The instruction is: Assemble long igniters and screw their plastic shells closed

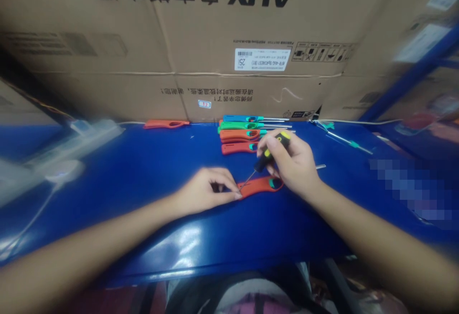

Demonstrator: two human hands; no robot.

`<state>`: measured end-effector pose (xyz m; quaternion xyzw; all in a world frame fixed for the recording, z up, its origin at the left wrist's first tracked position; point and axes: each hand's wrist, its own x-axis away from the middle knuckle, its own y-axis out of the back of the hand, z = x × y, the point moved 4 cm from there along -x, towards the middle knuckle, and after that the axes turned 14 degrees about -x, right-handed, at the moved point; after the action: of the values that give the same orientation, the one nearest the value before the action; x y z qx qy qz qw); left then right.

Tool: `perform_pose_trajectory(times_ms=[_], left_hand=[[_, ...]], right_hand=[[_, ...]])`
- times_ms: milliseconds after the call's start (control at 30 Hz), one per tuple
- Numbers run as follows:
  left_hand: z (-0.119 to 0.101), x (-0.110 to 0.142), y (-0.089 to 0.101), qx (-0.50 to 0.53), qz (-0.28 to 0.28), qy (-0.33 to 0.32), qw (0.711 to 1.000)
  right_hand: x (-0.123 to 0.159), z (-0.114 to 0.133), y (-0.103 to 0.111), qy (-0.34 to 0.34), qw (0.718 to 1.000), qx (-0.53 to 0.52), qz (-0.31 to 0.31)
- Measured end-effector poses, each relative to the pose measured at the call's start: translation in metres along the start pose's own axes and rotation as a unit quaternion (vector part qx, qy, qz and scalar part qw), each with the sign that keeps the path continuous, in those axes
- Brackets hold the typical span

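Note:
An orange-red long-nosed lighter (256,187) lies on the blue table, its green trigger and metal nozzle toward the right. My left hand (211,187) pinches the left end of its handle between thumb and fingers. In my right hand (296,161) is a screwdriver (266,157) with a black and yellow handle, held at a slant. Its thin shaft points down and left, and the tip meets the lighter's left end beside my left fingertips. Whether a screw sits under the tip is too small to tell.
Behind my hands several lighters (238,135) in blue, green, orange and red lie in a row. An orange lighter casing (167,124) rests by the cardboard (201,56) at the back. A metal rod with green parts (349,141) lies at right; a white power strip (71,151) is at left.

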<state>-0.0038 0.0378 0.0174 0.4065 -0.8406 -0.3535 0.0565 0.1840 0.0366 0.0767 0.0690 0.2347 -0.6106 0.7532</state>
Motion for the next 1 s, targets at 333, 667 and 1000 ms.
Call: perform_pose_trajectory(times_ms=[333,667,1000], left_hand=[[0.000,0.002,0.000,-0.011,0.015,-0.028,0.999],[-0.005,0.002,0.004,-0.035,-0.027,-0.083,0.996],[-0.003,0.003,0.001,-0.156,-0.001,-0.110,0.982]], right_hand=[[0.016,0.006,-0.014,0.138,0.977,0.068,0.145],[0.021,0.009,-0.016,0.145,0.970,0.091,0.171],[0.020,0.006,-0.007,0.135,0.967,0.176,0.125]])
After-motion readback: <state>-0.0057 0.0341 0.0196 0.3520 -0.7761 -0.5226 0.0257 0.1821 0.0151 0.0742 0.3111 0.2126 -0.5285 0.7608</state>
